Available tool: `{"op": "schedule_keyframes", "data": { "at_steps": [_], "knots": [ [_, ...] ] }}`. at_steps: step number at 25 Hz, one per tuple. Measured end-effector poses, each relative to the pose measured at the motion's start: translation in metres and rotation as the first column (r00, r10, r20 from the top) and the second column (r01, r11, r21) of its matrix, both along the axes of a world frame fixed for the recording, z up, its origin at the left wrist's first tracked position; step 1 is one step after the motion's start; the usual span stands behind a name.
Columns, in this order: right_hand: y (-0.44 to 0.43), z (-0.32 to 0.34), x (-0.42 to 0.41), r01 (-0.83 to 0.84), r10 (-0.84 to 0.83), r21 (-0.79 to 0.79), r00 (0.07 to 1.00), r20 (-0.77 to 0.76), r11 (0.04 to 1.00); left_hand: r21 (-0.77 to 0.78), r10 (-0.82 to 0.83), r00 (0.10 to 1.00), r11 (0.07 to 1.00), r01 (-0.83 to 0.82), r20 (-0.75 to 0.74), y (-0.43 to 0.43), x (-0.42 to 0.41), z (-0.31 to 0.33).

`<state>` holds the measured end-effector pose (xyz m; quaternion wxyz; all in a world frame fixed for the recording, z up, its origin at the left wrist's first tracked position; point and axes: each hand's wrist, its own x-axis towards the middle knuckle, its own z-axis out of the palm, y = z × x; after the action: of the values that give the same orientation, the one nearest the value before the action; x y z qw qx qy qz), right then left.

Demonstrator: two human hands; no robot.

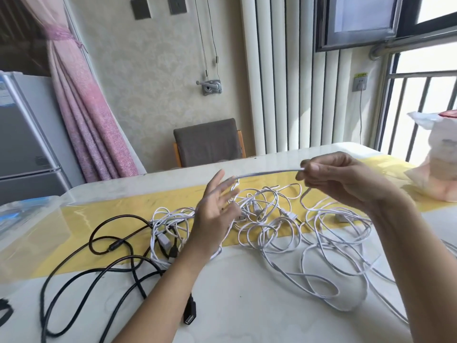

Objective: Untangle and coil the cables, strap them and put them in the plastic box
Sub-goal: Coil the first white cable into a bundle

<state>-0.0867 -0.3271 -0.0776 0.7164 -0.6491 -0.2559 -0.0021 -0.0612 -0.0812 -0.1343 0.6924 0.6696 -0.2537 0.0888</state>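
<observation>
A runner (103,216) lies crosswise on the table (247,305). The tangle of cables (272,226) sprawls over the runner and onto the nearer part of the table, with a separate cable (190,314) looping to its left and the plastic box (29,206) at the table's far left edge. Above the tangle the left hand (215,211) hovers with fingers spread, and to its right the right hand (341,179) pinches one strand (269,173) stretched between the two hands. A bag (440,169) sits at the table's right end, and behind the table stand a chair (207,142) and a radiator (284,82), with a curtain (84,107) and a fridge (22,134) further left.
</observation>
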Motion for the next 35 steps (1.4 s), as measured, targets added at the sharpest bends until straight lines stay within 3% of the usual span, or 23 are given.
{"op": "schedule_keyframes", "data": {
  "at_steps": [1, 3, 4, 6, 8, 9, 10, 11, 12, 14, 15, 16, 18, 19, 20, 22, 24, 26, 29, 31, 33, 35],
  "knots": [
    [-0.007, 0.000, 0.002, 0.144, -0.145, -0.023, 0.989, -0.004, 0.989, -0.251, -0.183, 0.968, 0.958, 0.136, -0.171, 0.006, 0.000, 0.005],
    [-0.015, -0.003, 0.007, 0.453, -0.453, -0.118, 0.891, 0.031, 0.883, -0.662, -0.465, 0.860, 0.715, 0.225, -0.209, 0.027, 0.000, 0.016],
    [-0.019, -0.004, 0.009, 0.607, -0.608, -0.145, 0.793, 0.048, 0.781, -0.780, -0.516, 0.842, 0.588, 0.213, -0.159, 0.038, 0.000, 0.022],
    [-0.030, -0.008, 0.013, 0.846, -0.853, -0.160, 0.520, 0.043, 0.508, -0.906, -0.474, 0.863, 0.421, 0.047, -0.176, 0.058, 0.006, 0.024],
    [-0.043, -0.017, 0.016, 0.923, -0.954, -0.287, 0.290, 0.080, 0.256, -0.920, -0.403, 0.872, 0.374, -0.119, -0.277, 0.069, 0.011, 0.022],
    [-0.043, -0.021, 0.018, 0.907, -0.955, -0.398, 0.228, 0.190, 0.138, -0.901, -0.367, 0.873, 0.402, -0.162, -0.321, 0.071, 0.014, 0.022],
    [-0.038, -0.024, 0.021, 0.877, -0.914, -0.478, 0.230, 0.333, 0.047, -0.857, -0.322, 0.871, 0.479, -0.189, -0.372, 0.066, 0.013, 0.024],
    [-0.027, -0.024, 0.023, 0.870, -0.850, -0.492, 0.282, 0.445, 0.031, -0.793, -0.270, 0.875, 0.581, -0.186, -0.402, 0.058, 0.012, 0.023],
    [-0.008, -0.020, 0.023, 0.877, -0.779, -0.468, 0.370, 0.506, 0.112, -0.725, -0.248, 0.874, 0.671, -0.156, -0.418, 0.046, 0.007, 0.024],
    [0.042, -0.011, 0.012, 0.749, -0.592, -0.438, 0.661, 0.460, 0.497, -0.554, -0.180, 0.891, 0.828, -0.092, -0.417, 0.027, 0.001, 0.022],
    [0.072, -0.008, 0.002, 0.586, -0.456, -0.460, 0.809, 0.371, 0.667, -0.414, -0.108, 0.924, 0.908, -0.058, -0.367, 0.022, 0.000, 0.018],
    [0.094, -0.011, -0.006, 0.396, -0.314, -0.495, 0.918, 0.243, 0.773, -0.237, -0.049, 0.957, 0.971, -0.021, -0.286, 0.019, 0.000, 0.012],
    [0.122, -0.018, -0.017, 0.103, -0.107, -0.564, 0.994, 0.027, 0.819, 0.026, -0.030, 0.979, 0.999, 0.037, -0.203, 0.018, 0.000, 0.005],
    [0.125, -0.024, -0.017, 0.013, -0.036, -0.584, 0.999, -0.028, 0.812, 0.043, -0.045, 0.971, 0.997, 0.057, -0.234, 0.019, 0.002, 0.004],
    [0.124, -0.023, -0.017, -0.012, -0.010, -0.569, 0.999, -0.036, 0.822, -0.012, -0.079, 0.959, 0.997, 0.078, -0.273, 0.020, 0.000, 0.006],
    [0.112, -0.016, -0.011, 0.097, -0.106, -0.461, 0.994, 0.005, 0.882, -0.352, -0.240, 0.894, 0.931, 0.101, -0.378, 0.022, -0.004, 0.013],
    [0.091, -0.001, -0.005, 0.292, -0.296, -0.256, 0.955, 0.024, 0.921, -0.696, -0.421, 0.828, 0.716, 0.054, -0.369, 0.029, -0.001, 0.018],
    [0.059, 0.008, 0.002, 0.491, -0.491, -0.064, 0.871, 0.017, 0.869, -0.815, -0.449, 0.841, 0.579, 0.019, -0.300, 0.047, 0.005, 0.021],
    [0.006, 0.010, 0.011, 0.725, -0.713, 0.156, 0.689, -0.131, 0.671, -0.888, -0.432, 0.880, 0.459, 0.029, -0.195, 0.069, 0.009, 0.030],
    [-0.022, 0.005, 0.016, 0.859, -0.838, 0.121, 0.512, -0.187, 0.498, -0.886, -0.398, 0.894, 0.464, 0.003, -0.205, 0.070, 0.009, 0.035],
    [-0.037, -0.006, 0.020, 0.934, -0.937, -0.102, 0.330, -0.117, 0.342, -0.850, -0.252, 0.919, 0.507, -0.142, -0.304, 0.071, 0.011, 0.036],
    [-0.041, -0.019, 0.026, 0.893, -0.967, -0.395, 0.251, 0.038, 0.216, -0.818, -0.084, 0.937, 0.519, -0.250, -0.340, 0.075, 0.016, 0.033]
  ]
}}
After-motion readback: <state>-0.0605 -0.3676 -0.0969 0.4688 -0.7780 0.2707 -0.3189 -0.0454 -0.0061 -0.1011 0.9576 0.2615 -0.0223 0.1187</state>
